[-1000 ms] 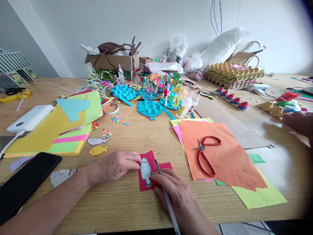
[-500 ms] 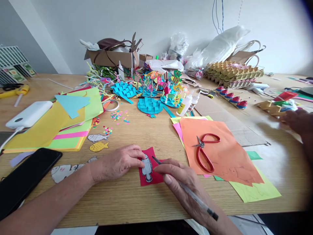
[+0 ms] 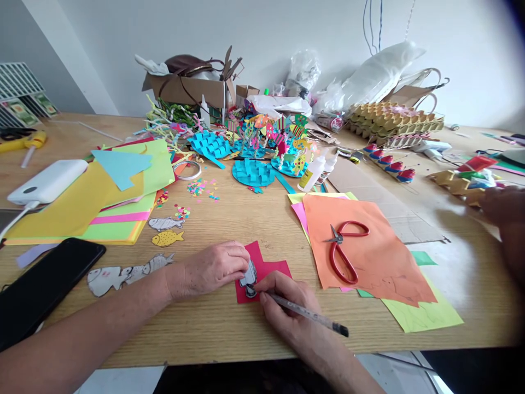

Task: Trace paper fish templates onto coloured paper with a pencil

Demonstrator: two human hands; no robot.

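A grey paper fish cutout with dark outlines lies on a piece of red paper near the table's front edge. The fingers of my left hand are together and press the cutout down from its left side, covering part of it. My right hand grips a pen with a clear barrel and black end. Its tip is at the lower, tail end of the cutout. Left of my hand lie a yellow paper fish, a grey paper fish and more fish cutouts by my forearm.
Red-handled scissors rest on orange paper at right. A black phone and coloured sheets lie at left. Glue bottles stand before blue woven paper pieces. Another person's hand is at far right.
The pen tip has moved down from the cutout's upper right side to its tail end. The pen now lies at a flatter angle. My left hand still presses the cutout.
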